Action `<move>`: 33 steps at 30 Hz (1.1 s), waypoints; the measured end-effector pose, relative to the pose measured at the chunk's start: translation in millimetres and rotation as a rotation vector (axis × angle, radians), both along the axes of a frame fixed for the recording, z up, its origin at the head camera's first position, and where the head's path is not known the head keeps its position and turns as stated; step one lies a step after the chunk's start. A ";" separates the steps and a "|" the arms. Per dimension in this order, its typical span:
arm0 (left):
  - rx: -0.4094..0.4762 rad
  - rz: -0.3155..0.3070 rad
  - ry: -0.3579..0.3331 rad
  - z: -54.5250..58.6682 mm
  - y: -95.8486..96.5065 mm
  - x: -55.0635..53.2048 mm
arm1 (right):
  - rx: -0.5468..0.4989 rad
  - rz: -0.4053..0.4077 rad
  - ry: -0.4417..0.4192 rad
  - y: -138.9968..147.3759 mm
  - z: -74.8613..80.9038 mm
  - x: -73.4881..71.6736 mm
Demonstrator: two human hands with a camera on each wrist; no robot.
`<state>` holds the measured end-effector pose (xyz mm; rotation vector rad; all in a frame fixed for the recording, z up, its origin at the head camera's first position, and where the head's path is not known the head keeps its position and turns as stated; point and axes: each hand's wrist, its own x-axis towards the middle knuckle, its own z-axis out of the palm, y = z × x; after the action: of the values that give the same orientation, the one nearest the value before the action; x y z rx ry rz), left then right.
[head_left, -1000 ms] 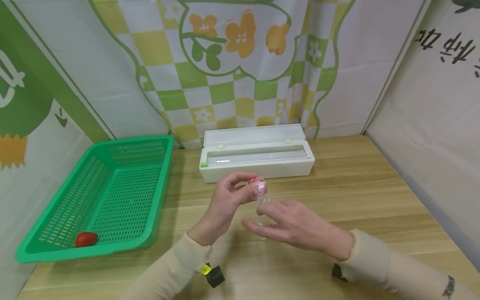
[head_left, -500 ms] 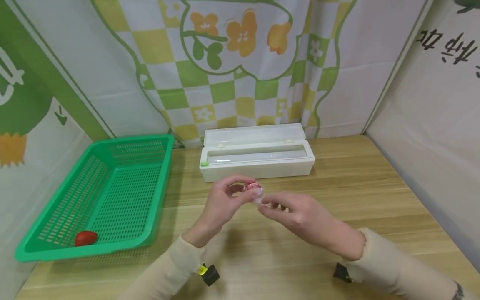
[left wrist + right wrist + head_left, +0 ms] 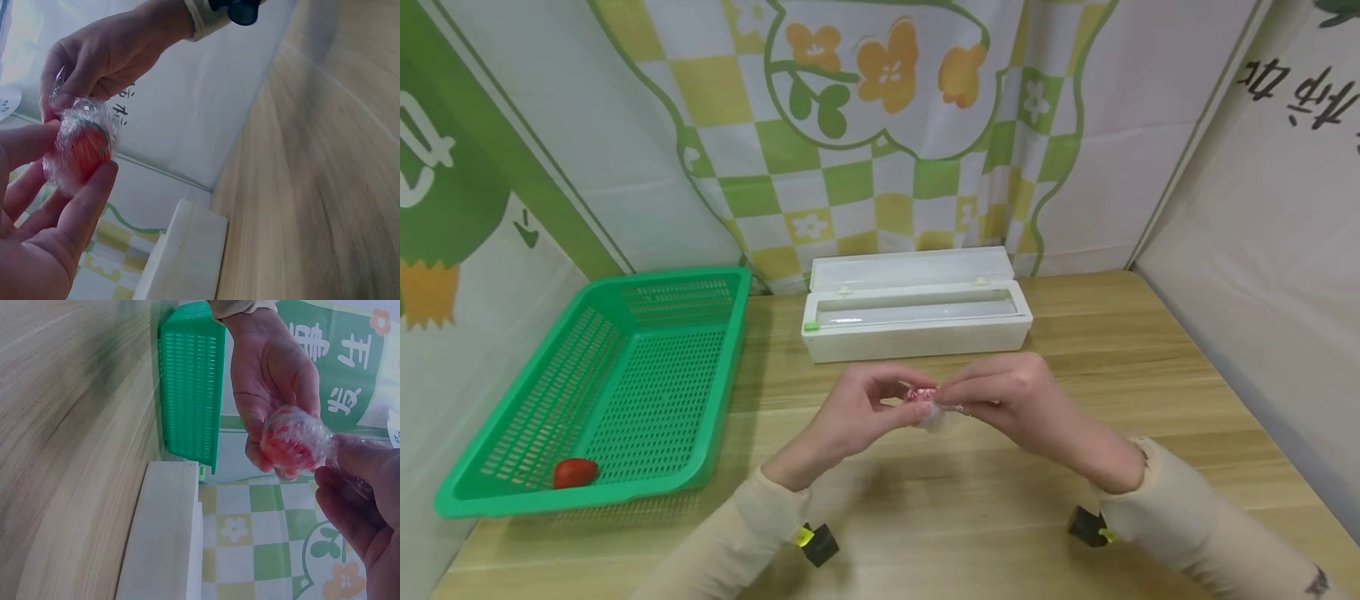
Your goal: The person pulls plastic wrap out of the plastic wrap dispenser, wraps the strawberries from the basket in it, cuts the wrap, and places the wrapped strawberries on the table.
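The left hand [image 3: 859, 407] is clamped on a small red wrapped piece [image 3: 86, 150], thumb and fingers curled round its sides; the right hand [image 3: 1021, 390] is pinched together on the gathered end of the clear film [image 3: 322, 439] that covers the piece; a green curved mark shows through the wrap in the left wrist view. The piece is off the surface, above the middle of the tabletop [image 3: 970, 525], well in from its left and right edges.

Just beyond the hands, near the tabletop's far edge, stands a long white box [image 3: 917, 340], its lid [image 3: 913, 268] raised at the back; a pale roll [image 3: 917, 312] lies inside. A green basket [image 3: 722, 392] sits at the tabletop's left edge; another red piece [image 3: 576, 472] rests in its near left corner.

As a judgement, the film could tear where it is gathered if the right hand pulls or twists too hard; if the right fingers let go early, the loose end could spring back or cling to the skin; too light a left grip could let the smooth, rounded piece turn and drop to the tabletop.
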<state>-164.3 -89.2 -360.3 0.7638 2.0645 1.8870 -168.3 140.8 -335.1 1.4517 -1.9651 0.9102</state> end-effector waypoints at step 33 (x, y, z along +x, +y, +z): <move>0.092 -0.071 -0.056 -1.3 6.6 4.4 | -0.128 -0.114 -0.318 -6.8 -0.7 5.8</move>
<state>-159.9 -82.6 -361.5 0.7855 1.9039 1.9523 -162.5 134.0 -335.8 1.1674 -2.1434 1.2525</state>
